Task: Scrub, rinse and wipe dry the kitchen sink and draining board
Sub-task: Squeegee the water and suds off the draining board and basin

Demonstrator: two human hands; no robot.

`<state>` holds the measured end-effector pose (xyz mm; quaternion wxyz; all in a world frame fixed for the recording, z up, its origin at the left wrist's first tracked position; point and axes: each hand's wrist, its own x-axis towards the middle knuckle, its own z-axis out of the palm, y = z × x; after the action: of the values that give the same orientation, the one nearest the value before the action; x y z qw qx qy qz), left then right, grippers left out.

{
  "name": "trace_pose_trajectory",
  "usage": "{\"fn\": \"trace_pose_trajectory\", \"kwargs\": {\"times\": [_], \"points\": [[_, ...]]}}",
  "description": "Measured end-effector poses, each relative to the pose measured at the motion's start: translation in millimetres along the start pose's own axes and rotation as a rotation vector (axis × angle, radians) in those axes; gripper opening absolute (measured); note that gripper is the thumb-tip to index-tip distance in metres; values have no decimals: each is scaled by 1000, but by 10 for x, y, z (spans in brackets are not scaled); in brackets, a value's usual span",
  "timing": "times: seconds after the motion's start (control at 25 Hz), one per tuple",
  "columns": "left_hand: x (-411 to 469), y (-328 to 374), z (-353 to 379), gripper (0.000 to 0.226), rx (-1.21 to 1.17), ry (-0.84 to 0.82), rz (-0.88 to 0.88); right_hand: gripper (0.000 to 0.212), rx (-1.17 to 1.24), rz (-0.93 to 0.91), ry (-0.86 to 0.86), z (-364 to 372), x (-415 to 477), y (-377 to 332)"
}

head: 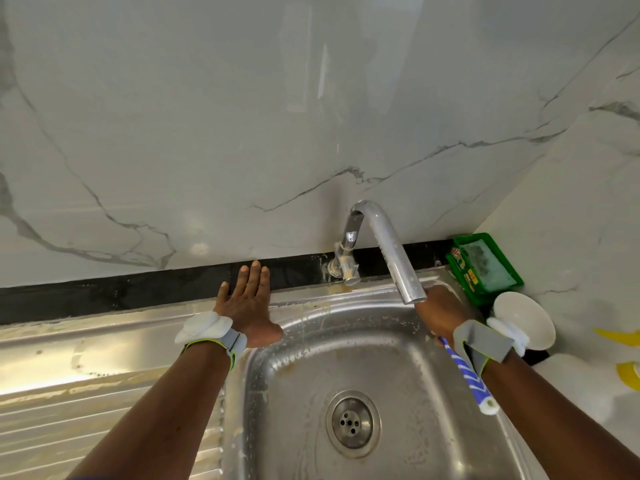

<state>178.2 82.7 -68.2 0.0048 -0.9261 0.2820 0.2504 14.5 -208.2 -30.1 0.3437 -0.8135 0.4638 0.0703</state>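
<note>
- Two hands up: L hand [247, 306] flat, fingers straight, pressing the sink [346, 351] back rim; R hand [440, 313] gripping brush [465, 370].
- Brush handle points back at me; bristle end hidden behind tap [391, 251].
- Draining board [86, 393] lies left, nearer L hand; I reckon R must cross.

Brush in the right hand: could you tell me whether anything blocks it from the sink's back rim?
Nothing visible lies on the sink rim. The tap spout overhangs the right hand, and the brush head is hidden behind that hand.
</note>
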Motion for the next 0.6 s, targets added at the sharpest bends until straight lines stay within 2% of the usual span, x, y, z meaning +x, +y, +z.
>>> {"fn": "trace_pose_trajectory", "kwargs": {"times": [0.16,0.32,0.48,0.6], "points": [[-32,-5,-40,114,-20,-2,18,45,86,8,127,87,-103,-64],[-87,-126,-154,99,-104,63,71,55,125,45,106,501,-348,-41],[-302,-289,59,85,52,226,65,57,50,39,159,588,-355,-177],[-310,-305,87,82,68,222,38,65,60,56,123,720,-333,-276]]}}
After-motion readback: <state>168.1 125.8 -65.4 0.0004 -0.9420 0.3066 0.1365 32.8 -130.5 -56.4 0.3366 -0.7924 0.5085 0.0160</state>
